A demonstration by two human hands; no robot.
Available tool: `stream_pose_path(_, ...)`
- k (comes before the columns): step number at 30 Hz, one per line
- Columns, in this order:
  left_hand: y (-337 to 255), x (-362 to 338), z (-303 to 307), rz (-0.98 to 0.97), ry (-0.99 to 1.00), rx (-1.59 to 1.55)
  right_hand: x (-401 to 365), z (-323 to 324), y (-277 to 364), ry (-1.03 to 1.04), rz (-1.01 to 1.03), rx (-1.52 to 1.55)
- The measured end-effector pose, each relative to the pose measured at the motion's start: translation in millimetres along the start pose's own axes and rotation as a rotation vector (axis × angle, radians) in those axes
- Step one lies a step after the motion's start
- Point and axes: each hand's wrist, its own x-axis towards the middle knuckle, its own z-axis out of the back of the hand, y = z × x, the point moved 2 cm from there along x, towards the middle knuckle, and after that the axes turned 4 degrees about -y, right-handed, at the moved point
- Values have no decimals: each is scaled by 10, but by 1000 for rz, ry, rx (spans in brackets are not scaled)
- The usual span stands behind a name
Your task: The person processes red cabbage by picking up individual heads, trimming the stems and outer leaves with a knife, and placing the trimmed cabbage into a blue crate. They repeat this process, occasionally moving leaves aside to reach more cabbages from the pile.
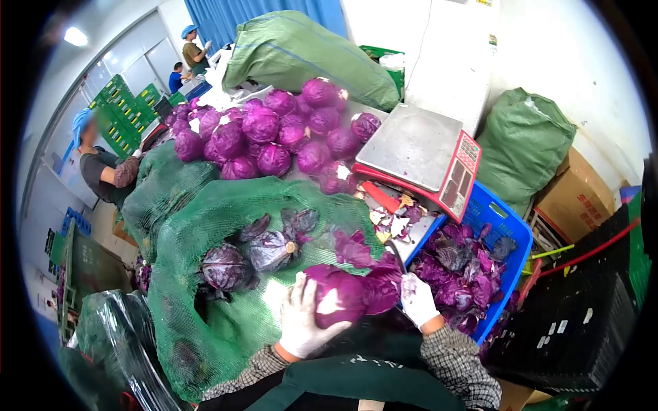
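A red cabbage (337, 296) rests against my left hand (305, 318), white-gloved with its fingers wrapped round the near left side. From the cabbage's right side an outer leaf (382, 286) stands away, reaching toward my right hand (417, 301). That hand, also gloved, is closed at the leaf's edge, and a thin dark curved tool (395, 255) rises from it; its grip is hidden by the fingers. Beyond the cabbage lies a loose purple leaf (353, 248). Two darker cabbages, one (226, 267) left of the other (271, 251), sit on the green mesh sack (185, 240).
Trimmed cabbages (260, 125) are heaped at the back, beside a red scale (418, 147). A blue crate (510, 226) of leaves stands right. Scraps (394, 226) and an orange-handled tool (380, 197) lie before the scale. Co-workers (99, 161) stand at the left.
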Motion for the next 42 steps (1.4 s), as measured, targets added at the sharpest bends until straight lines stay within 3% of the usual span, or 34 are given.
stream_pose_path(2,343,-197,32,46,2,-136,-99,18,99,-29,-163,284)
stream_pose_path(3,566,-302,18,107,18,-280,-137,-35,0,-101,40,112)
stream_pose_path(5,765,-351,-17,303,30,-864,-72,47,17,-52,181,-43)
stream_pose_path(7,863,-348,12,359,80,-894,-15,129,49,-72,236,-83)
stream_pose_path(9,873,-313,-26,467,51,-1221,-8,156,-39,-128,230,-70)
stream_pose_path(10,965,-333,-83,429,37,-1179,-6,154,-101,-160,218,-64)
stream_pose_path(11,1042,-339,-124,465,9,-1265,4,149,-166,-203,186,-61)
stream_pose_path(12,1092,-333,-158,501,-11,-1356,75,401,112,-24,31,-45)
stream_pose_path(13,1113,-334,-184,539,-26,-1451,94,382,-76,-191,-182,427)
stream_pose_path(14,1128,-356,-178,609,-20,-1495,125,499,-447,-287,-297,671)
stream_pose_path(15,1226,-388,-265,623,-50,-1538,163,809,-181,-324,-224,446)
stream_pose_path(16,1236,-355,-260,664,-53,-1477,164,982,-466,-429,-226,504)
stream_pose_path(17,1226,-321,-244,707,-55,-1415,149,1229,-607,-444,-200,303)
stream_pose_path(19,997,-62,-164,506,-110,-1156,64,1603,-840,-521,-313,36)
stream_pose_path(21,791,130,-155,477,-6,-790,12,1718,-925,-568,-86,-397)
stream_pose_path(23,350,423,-81,293,97,-373,109,1518,-88,-383,-117,65)
stream_pose_path(25,153,584,-252,72,19,-224,168,1039,-34,-252,170,-34)
stream_pose_path(26,45,675,-282,42,67,-200,112,754,21,-286,161,124)
stream_pose_path(28,-186,751,-304,-24,104,-71,63,419,-92,-67,-105,318)
stream_pose_path(30,-251,778,-318,-93,94,-21,71,72,115,-94,57,214)
stream_pose_path(33,-222,764,-317,-105,78,1,94,-62,302,-30,83,114)
stream_pose_path(35,-240,755,-300,-112,68,2,143,212,769,-7,168,-29)
stream_pose_path(42,-254,735,-355,-139,-2,-9,272,146,938,89,193,-72)
